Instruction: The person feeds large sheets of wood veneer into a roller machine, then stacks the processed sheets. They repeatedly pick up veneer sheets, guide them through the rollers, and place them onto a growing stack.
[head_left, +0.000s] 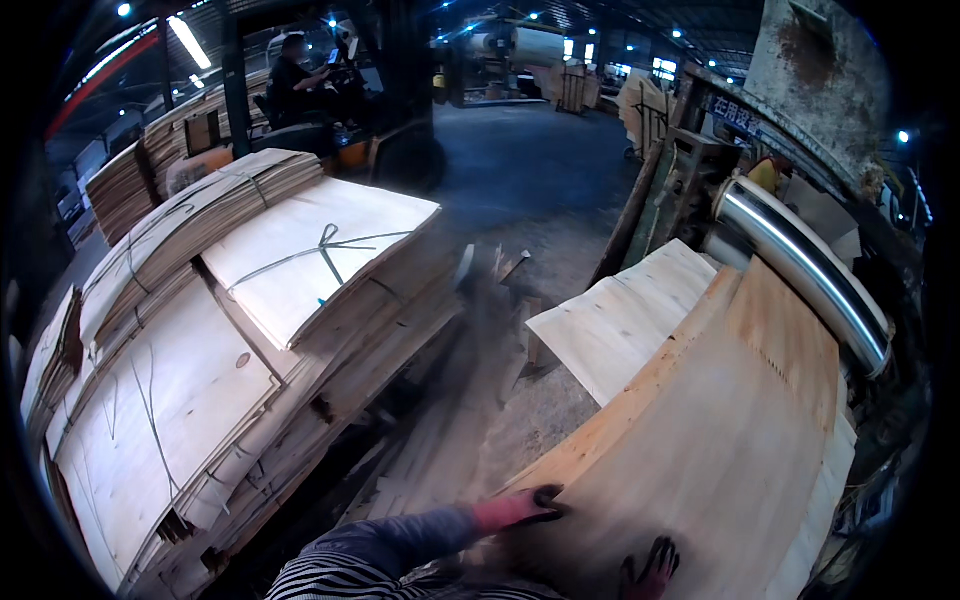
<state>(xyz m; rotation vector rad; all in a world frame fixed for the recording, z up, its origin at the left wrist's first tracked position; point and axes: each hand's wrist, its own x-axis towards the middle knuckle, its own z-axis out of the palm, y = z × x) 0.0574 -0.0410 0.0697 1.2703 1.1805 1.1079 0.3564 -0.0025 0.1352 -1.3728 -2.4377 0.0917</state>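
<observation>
Nearest, the gloved right hand (650, 570) lay flat with spread fingers on the veneer sheet (720, 440), grasping nothing. The gloved left hand (520, 507) curled over the sheet's near left edge, gripping it. The sheet ran far right toward a metal roller (800, 270). Tied veneer bundles (250, 310) were stacked left.

My right hand (648, 570) is cut off by the lower edge; the scraps (490, 300) on the floor blur.
</observation>
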